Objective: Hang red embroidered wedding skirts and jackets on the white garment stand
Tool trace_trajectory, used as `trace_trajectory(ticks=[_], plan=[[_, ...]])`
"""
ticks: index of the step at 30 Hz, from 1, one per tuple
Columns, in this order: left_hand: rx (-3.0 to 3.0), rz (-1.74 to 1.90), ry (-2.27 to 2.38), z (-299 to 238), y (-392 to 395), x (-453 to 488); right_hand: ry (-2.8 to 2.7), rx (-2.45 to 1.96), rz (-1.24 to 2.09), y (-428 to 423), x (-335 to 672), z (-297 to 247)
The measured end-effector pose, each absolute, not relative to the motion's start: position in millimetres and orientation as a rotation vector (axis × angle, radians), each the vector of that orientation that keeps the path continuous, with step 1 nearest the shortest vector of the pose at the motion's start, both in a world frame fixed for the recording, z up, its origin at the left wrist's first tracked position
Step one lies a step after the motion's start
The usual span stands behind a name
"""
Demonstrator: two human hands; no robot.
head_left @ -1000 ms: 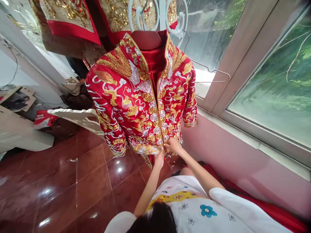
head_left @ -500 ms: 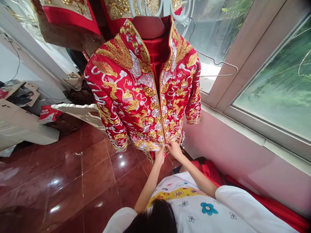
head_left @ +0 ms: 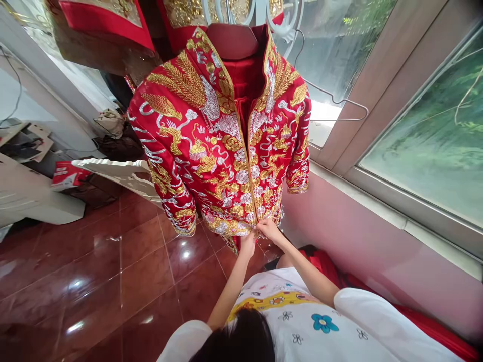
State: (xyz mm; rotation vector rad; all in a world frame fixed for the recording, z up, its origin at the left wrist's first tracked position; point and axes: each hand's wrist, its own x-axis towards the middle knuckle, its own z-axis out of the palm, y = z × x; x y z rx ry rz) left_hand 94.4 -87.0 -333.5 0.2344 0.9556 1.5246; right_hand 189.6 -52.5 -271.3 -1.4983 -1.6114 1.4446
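Note:
A red jacket (head_left: 222, 146) thick with gold and silver embroidery hangs on a hanger (head_left: 232, 42) straight in front of me. Both my hands meet at the bottom of its front opening. My left hand (head_left: 248, 245) pinches the hem on the left side of the opening. My right hand (head_left: 268, 230) pinches the hem on the right side, its fingers closed on the cloth. The two front edges lie together above my hands.
More red and gold garments (head_left: 105, 25) hang behind the jacket. A window (head_left: 422, 125) and a pink wall (head_left: 358, 236) run along the right. An empty wire hanger (head_left: 339, 108) hangs by the window. White furniture (head_left: 116, 173) and clutter stand left on the glossy red tile floor (head_left: 113, 281).
The view has shifted slightly, so the jacket sits a little higher in the picture. My hands stay at the bottom of the front opening with the right hand a bit higher.

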Motion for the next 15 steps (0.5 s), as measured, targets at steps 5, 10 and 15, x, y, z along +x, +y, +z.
trace_trajectory(ticks=[5,10,15], plan=[[0.248,1.533,0.971,-337.6,-85.8,93.2,-1.380,-1.432,1.633,-65.9,186.6,-271.0],[0.290,1.543,0.938,-334.5,-82.8,94.5,-1.217,-1.400,1.668,-53.2,184.4,-249.7],[0.307,1.551,0.947,-329.2,-80.6,97.5,-1.150,-1.316,1.583,-15.8,182.5,-204.6]])
